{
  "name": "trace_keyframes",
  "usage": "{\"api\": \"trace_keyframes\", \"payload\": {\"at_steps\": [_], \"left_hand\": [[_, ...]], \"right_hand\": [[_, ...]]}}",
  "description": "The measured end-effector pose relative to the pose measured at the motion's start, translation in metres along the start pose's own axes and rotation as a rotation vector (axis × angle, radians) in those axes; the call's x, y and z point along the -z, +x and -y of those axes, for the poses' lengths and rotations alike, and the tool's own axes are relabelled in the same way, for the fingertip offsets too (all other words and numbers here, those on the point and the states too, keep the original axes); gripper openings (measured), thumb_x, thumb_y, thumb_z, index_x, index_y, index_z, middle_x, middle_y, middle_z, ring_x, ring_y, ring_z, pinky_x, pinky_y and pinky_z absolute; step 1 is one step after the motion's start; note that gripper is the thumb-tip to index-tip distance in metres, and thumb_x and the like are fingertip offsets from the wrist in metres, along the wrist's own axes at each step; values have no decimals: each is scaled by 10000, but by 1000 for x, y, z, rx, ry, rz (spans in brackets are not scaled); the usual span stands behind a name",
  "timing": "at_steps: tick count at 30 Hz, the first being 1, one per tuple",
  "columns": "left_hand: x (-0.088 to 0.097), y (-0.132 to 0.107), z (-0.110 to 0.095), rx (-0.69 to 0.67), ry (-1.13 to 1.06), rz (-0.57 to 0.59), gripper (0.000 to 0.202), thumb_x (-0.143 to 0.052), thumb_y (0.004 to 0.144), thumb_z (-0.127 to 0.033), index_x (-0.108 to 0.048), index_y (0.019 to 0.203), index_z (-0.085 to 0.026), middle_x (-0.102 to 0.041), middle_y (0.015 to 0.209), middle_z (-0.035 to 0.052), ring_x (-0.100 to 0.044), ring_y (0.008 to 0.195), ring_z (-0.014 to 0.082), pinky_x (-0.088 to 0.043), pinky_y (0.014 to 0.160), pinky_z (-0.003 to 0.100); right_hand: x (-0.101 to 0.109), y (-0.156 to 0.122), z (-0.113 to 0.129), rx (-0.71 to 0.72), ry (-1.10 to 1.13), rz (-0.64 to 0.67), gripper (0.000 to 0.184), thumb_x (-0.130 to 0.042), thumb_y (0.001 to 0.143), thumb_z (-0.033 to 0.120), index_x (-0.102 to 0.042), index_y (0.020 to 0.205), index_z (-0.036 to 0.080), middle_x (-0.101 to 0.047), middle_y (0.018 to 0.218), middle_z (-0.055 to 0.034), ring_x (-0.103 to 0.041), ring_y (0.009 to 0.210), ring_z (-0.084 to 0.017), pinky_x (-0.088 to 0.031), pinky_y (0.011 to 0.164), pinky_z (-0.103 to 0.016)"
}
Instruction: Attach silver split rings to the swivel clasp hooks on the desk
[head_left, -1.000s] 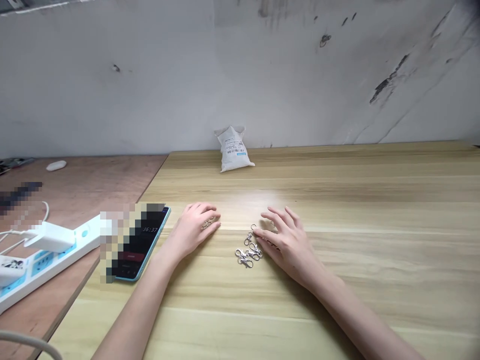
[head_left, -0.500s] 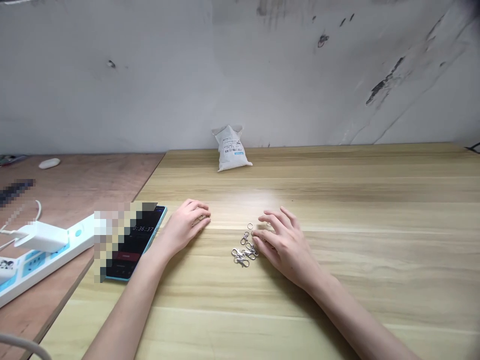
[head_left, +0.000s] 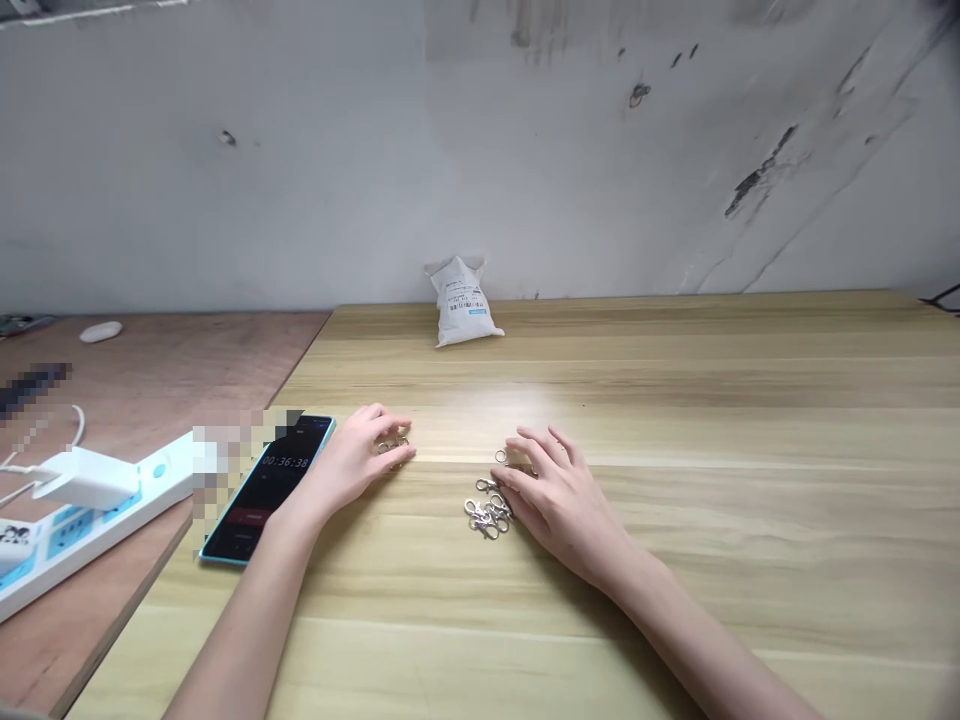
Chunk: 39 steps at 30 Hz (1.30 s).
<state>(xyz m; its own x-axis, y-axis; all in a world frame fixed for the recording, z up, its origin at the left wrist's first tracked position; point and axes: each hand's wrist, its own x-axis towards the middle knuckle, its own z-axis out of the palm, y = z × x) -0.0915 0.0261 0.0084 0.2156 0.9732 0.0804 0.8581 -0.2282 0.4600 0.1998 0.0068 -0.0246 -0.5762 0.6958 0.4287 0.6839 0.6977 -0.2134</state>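
Observation:
My left hand [head_left: 360,458] rests on the wooden table with thumb and fingers apart. In the gap between them lie small metal pieces [head_left: 393,444], partly hidden by the fingers. Over to the right, my right hand [head_left: 559,490] is spread low on the table, its fingers curved and apart. Its thumb and forefinger are at the edge of a small pile of silver lobster clasps [head_left: 489,518]. One clasp [head_left: 487,485] lies just above the pile by the fingertips. A thin metal ring [head_left: 500,456] sits beyond it, and more metal shows partly under the right fingers.
A phone [head_left: 289,470] showing a running timer lies beside my left forearm. Further left, a white power strip [head_left: 161,470] with a plugged-in charger [head_left: 94,478] crosses a brown board. A white plastic packet [head_left: 461,305] stands at the back by the wall.
My left thumb and fingers have parted, showing metal pieces between them. My right hand has shifted slightly left and closer to the pile, and clasps there have moved a little.

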Motion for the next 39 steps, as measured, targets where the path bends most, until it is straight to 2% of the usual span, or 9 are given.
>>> {"api": "trace_keyframes", "payload": {"at_steps": [4,7,13,20,23,25,30,34,39], "left_hand": [[6,-2,1,54,-6,35,261,-585,871,-438,-705,949,-219,-623,911,24,-634,829,183,-482,736,279],[5,0,0,33,-10,38,246,-555,890,-408,-705,867,-215,-627,876,18,-628,781,169,-469,720,277],[-4,3,-8,-91,-19,8,193,-544,908,-331,-685,865,-206,-645,847,26,-614,797,177,-465,711,291],[-22,2,-33,-175,-194,-7,124,-591,896,-274,-682,887,-190,-695,851,41,-640,791,173,-517,705,298],[-30,0,-44,-165,-290,2,92,-616,884,-256,-679,881,-188,-695,846,31,-644,782,155,-522,691,271],[-33,-1,-48,-167,-299,12,84,-625,880,-252,-674,854,-188,-692,821,21,-637,747,144,-511,670,261],[-40,-1,-55,-214,-289,2,109,-618,885,-269,-663,833,-184,-685,772,19,-617,689,137,-489,629,257],[-42,-2,-61,-222,-368,-19,78,-600,883,-217,-665,851,-186,-689,800,19,-637,731,139,-526,669,262],[-43,-5,-66,-250,-425,-35,57,-642,873,-210,-686,839,-196,-693,812,12,-635,761,140,-528,674,257]], "right_hand": [[-4,1,2,46,-39,-14,194,-509,957,230,-670,1062,259,-637,1151,-84,-513,1221,-256,-351,1070,-519],[-4,2,4,89,-91,-40,158,-531,942,181,-675,963,240,-661,1044,-60,-534,1177,-239,-331,1090,-496],[1,2,8,180,-259,-4,245,-445,930,47,-619,820,180,-626,842,-43,-570,849,-184,-355,1066,-440],[0,4,9,108,-242,-1,209,-467,953,148,-608,805,190,-626,828,-37,-562,856,-191,-334,1084,-459],[0,5,11,101,-220,-15,159,-485,955,208,-631,894,190,-640,870,-44,-571,881,-196,-357,1063,-453],[-1,5,12,121,-217,-7,139,-496,945,183,-631,911,191,-640,887,-44,-570,886,-194,-364,1056,-447],[-3,3,10,158,-243,21,209,-489,900,62,-600,782,193,-601,809,-36,-543,811,-185,-351,1073,-444],[-2,4,10,136,-192,-37,248,-464,898,54,-592,740,196,-571,736,-21,-531,756,-173,-362,1060,-434],[3,5,11,20,29,-230,174,-501,904,99,-625,828,193,-609,735,-20,-554,722,-154,-457,915,-375]]}}
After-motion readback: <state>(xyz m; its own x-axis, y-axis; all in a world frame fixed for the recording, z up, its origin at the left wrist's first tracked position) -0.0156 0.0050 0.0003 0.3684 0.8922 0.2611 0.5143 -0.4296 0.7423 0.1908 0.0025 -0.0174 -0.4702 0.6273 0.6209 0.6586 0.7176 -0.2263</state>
